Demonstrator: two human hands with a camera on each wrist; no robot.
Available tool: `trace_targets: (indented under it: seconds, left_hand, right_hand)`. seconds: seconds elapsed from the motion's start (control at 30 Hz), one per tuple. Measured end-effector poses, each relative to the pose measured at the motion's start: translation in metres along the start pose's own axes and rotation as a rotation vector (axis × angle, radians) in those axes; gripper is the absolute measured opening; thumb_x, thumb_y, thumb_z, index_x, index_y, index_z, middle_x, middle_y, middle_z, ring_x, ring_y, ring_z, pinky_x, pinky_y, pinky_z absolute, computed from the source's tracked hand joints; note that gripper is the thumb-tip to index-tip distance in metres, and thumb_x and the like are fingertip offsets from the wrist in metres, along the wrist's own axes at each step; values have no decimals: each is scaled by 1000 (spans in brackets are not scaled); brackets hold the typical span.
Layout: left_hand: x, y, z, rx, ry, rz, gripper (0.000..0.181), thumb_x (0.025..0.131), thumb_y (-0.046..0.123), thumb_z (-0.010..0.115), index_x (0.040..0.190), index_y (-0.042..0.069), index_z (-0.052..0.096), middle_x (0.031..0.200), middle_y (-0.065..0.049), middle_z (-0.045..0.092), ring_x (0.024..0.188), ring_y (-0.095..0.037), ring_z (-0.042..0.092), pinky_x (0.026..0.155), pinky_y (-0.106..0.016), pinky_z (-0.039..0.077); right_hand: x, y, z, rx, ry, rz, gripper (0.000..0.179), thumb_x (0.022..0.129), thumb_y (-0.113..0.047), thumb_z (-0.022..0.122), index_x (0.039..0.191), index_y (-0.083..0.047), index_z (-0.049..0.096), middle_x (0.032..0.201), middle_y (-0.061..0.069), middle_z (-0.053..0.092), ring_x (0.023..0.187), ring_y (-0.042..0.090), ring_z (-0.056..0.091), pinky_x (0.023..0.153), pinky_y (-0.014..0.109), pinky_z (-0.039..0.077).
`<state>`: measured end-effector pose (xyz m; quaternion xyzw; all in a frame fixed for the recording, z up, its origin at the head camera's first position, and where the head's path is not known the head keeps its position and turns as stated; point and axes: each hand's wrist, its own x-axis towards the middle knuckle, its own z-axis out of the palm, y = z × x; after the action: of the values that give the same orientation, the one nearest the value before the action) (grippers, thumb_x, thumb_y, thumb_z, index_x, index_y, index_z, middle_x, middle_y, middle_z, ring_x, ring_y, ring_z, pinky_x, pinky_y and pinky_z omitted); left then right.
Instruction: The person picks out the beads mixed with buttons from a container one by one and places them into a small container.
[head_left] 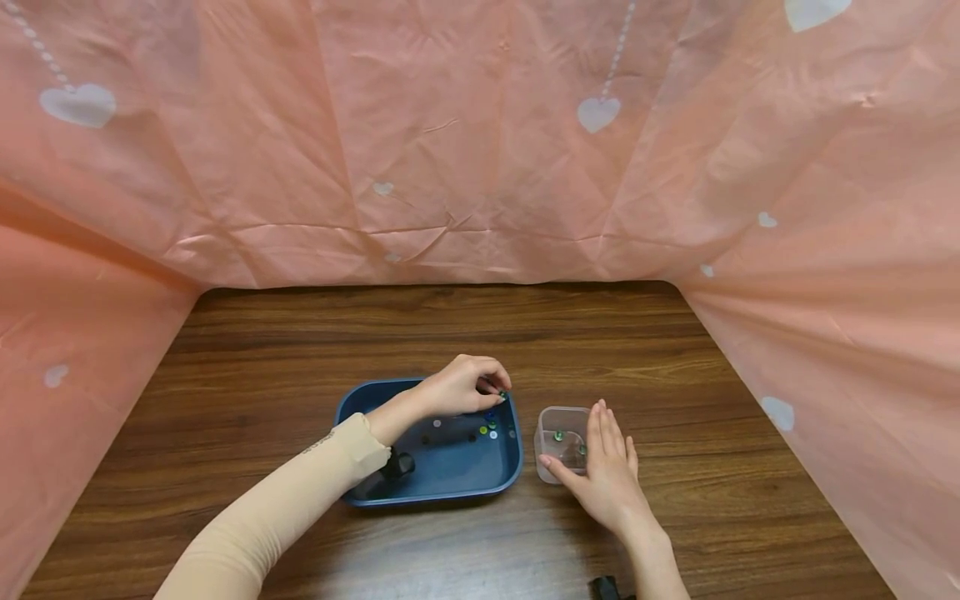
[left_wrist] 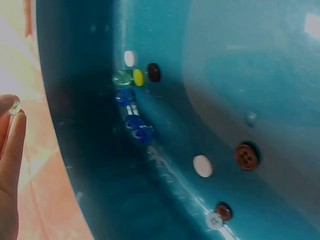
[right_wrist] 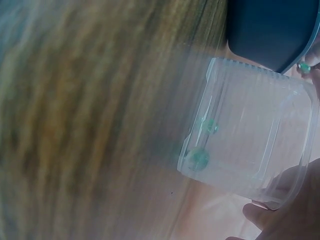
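Note:
My left hand [head_left: 467, 387] pinches a green glass marble [left_wrist: 15, 106] between thumb and fingers, over the right rim of the blue plastic basin [head_left: 461, 475]. My right hand [head_left: 609, 471] rests with straight fingers along the right side of a clear plastic container [right_wrist: 245, 115], its thumb at the near side. Two green marbles lie in that container, one of them the marble [head_left: 558, 436] near its middle. In the basin, the left wrist view has several blue marbles [left_wrist: 143, 134], a green marble [left_wrist: 122, 78], and white, yellow and brown buttons [left_wrist: 246, 156].
The basin stands left of the container on a wooden table [head_left: 675, 400], with a narrow gap between them. Pink curtain [head_left: 480, 167] with hearts surrounds the table at the back and sides. A black object [head_left: 604, 587] shows at the front edge beside my right wrist.

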<state>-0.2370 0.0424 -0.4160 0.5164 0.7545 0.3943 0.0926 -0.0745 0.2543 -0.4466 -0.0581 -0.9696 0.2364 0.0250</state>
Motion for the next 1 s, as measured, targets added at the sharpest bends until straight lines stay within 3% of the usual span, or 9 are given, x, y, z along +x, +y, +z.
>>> trace_targets:
  seconds: [0.37,1.0]
  left_hand:
    - [15,13,1,5,9,51,15,83,5,64,98,6,62,96,-7,63,85,-11,64,73,-13,50]
    - [32,26,18,-68,-27,92,16,84,2,61,100,4,61,97,-8,61,87,-13,64,74,-12,49]
  right_hand:
    - [0,0,-1,13,4,-1,108,79,-67,51,145,-1,-3,152,21,1,139,36,4,104,64,7]
    - [-1,0,0,34,1,-8,107,79,-65,51,145,1,-2,152,19,0,139,35,3,105,62,4]
